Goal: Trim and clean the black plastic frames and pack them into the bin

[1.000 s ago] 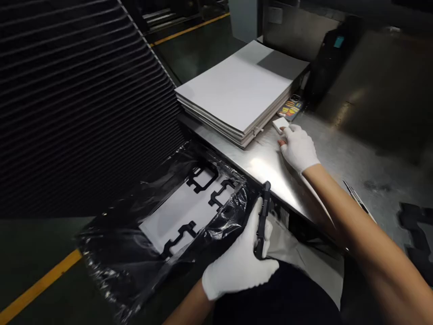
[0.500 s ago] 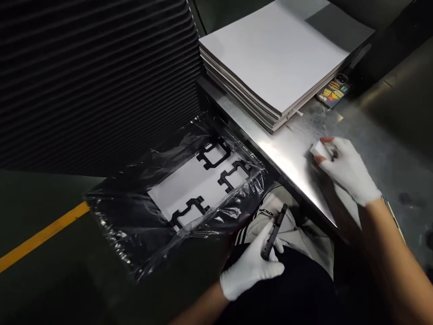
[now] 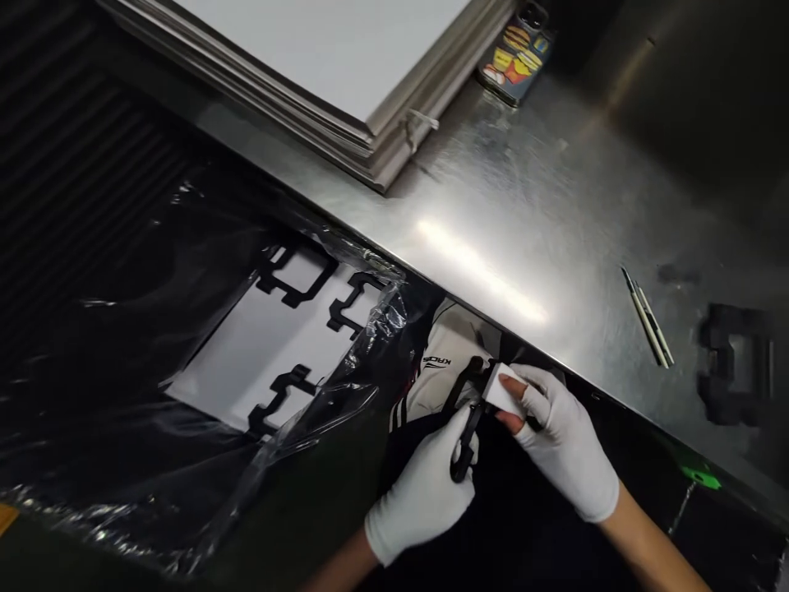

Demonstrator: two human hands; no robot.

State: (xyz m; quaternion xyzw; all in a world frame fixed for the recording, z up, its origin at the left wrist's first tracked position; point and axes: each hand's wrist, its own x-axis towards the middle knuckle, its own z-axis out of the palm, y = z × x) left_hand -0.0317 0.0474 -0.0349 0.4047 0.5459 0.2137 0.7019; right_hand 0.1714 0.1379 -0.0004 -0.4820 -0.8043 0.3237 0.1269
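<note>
My left hand [image 3: 425, 485], in a white glove, is closed around a black plastic frame [image 3: 472, 427] held low over my lap. Between the bare fingertips of my gloved right hand [image 3: 564, 444] is a small white block [image 3: 502, 391], pinched and reaching the upper part of the frame. Whether the block presses on the frame or only sits beside it, I cannot tell. Part of the frame is hidden behind my left fingers. To the left, similar black frames [image 3: 302, 275] lie on a white sheet [image 3: 240, 345] inside a black plastic liner [image 3: 111, 386].
A metal table [image 3: 555, 205] runs diagonally beyond my hands, its edge close to the right one. It carries a stack of white sheets [image 3: 308, 57], a phone in a patterned case [image 3: 516, 53], two slim pens [image 3: 646, 316] and another black frame [image 3: 736, 362].
My right hand has come from over the table to my left hand, bringing the white block to the black frame. The view has shifted right, showing the pens and another frame on the table.
</note>
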